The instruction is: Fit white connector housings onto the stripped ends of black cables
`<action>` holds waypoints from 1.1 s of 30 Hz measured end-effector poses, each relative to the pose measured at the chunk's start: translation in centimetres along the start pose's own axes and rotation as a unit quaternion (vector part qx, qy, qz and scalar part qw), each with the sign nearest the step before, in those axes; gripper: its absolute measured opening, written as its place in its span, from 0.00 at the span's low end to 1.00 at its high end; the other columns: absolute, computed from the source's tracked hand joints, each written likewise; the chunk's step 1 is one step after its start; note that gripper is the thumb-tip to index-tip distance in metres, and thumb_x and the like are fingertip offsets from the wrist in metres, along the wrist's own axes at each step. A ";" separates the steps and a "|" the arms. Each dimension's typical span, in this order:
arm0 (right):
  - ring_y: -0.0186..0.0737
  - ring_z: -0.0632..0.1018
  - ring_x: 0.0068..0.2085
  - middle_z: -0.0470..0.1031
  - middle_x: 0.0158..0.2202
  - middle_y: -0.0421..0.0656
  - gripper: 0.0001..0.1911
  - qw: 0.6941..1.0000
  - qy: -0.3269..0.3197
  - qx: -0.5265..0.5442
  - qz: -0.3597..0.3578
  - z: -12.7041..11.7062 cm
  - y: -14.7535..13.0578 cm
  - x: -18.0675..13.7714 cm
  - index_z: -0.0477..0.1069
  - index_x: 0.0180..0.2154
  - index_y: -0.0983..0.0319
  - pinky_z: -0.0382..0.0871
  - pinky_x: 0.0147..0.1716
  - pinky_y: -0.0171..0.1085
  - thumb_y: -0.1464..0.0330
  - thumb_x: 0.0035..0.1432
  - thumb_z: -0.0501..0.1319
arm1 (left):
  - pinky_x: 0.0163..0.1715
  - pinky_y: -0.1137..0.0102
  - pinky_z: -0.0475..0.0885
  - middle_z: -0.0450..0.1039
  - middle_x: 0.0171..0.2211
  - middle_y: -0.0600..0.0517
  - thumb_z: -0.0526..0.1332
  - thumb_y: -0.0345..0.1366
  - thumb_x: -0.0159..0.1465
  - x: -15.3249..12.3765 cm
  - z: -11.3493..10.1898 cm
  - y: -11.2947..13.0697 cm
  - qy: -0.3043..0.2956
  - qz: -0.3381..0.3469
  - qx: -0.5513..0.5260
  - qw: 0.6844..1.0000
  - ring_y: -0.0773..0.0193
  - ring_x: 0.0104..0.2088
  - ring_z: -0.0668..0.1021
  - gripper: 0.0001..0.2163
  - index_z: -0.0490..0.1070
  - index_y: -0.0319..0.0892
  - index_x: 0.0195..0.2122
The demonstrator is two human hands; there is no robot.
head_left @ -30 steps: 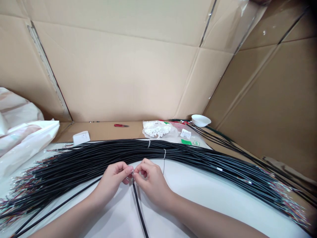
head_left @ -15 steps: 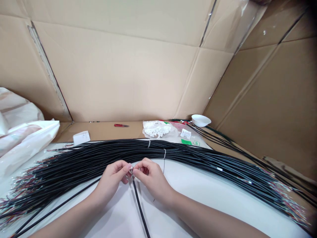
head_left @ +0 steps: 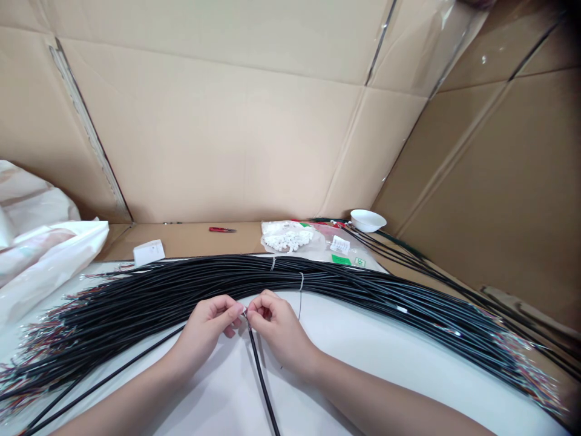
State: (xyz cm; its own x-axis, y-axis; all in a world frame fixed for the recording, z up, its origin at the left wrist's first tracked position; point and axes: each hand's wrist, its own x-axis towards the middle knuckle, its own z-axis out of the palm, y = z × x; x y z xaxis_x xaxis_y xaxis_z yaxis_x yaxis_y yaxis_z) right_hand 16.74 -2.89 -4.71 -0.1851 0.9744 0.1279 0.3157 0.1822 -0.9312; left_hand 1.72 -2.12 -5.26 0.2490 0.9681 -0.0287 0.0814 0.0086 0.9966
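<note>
A single black cable (head_left: 261, 378) rises from the bottom edge to my fingertips, its stripped end showing thin wires. Between thumb and forefinger, my left hand (head_left: 209, 324) pinches a small white piece (head_left: 244, 310), which looks like a connector housing. Right beside it, my right hand (head_left: 280, 330) is closed at the cable's wire end, pinching the thin wires. The fingers partly cover these small parts. Just beyond both hands lies a thick bundle of black cables (head_left: 236, 269), with coloured wires fanned out at its ends.
Past the bundle are red snips (head_left: 221, 229), a bag of small white parts (head_left: 290, 239), a white label (head_left: 340, 244) and a white bowl (head_left: 368, 220). White plastic sheeting (head_left: 49, 248) lies at left. Cardboard walls (head_left: 218, 133) stand behind and at right.
The white piece and the wire end have shifted slightly to the right, and my left fingertips have come closer to the right ones. The cable moved right with them.
</note>
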 end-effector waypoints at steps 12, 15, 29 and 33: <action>0.31 0.65 0.27 0.61 0.25 0.37 0.06 0.999 -0.007 -0.038 -0.021 -0.1 -0.1 0.0 0.67 0.23 0.63 0.58 0.26 0.30 0.73 0.50 0.55 | 0.24 0.74 0.63 0.68 0.20 0.53 0.58 0.40 0.55 0.0 0.1 0.0 -0.013 0.002 0.003 1.000 0.66 0.23 0.68 0.11 0.72 0.38 0.22; 0.31 0.65 0.27 0.61 0.25 0.37 0.06 0.999 -0.006 -0.029 -0.022 -0.1 -0.1 0.1 0.67 0.23 0.63 0.58 0.26 0.30 0.71 0.50 0.55 | 0.25 0.73 0.63 0.68 0.21 0.53 0.57 0.40 0.56 0.0 0.2 0.0 -0.009 0.005 0.002 1.000 0.66 0.23 0.68 0.11 0.72 0.38 0.24; 0.31 0.67 0.21 0.64 0.21 0.35 0.11 0.964 -0.068 0.223 0.131 0.4 -0.1 0.3 0.58 0.37 0.61 0.55 0.13 0.27 0.66 0.50 0.54 | 0.26 0.73 0.64 0.70 0.23 0.53 0.56 0.38 0.58 0.0 0.0 0.8 0.005 -0.041 -0.107 0.993 0.66 0.25 0.71 0.09 0.71 0.39 0.29; 0.33 0.72 0.26 0.70 0.24 0.39 0.14 0.926 -0.091 0.338 0.138 0.4 -0.4 0.4 0.57 0.37 0.63 0.63 0.23 0.31 0.68 0.47 0.58 | 0.26 0.72 0.63 0.69 0.21 0.54 0.55 0.37 0.59 0.0 0.0 0.9 -0.027 -0.034 -0.125 0.991 0.67 0.23 0.71 0.08 0.70 0.39 0.31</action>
State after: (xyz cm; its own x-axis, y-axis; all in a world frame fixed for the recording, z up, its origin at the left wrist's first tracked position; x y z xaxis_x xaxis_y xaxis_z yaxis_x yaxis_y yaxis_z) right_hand 16.17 -2.63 -4.38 -0.3580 0.9218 -0.1489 -0.2696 -0.2548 -0.9287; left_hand 1.77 -2.12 -4.31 0.3026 0.9485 -0.0934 -0.1396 0.1410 0.9801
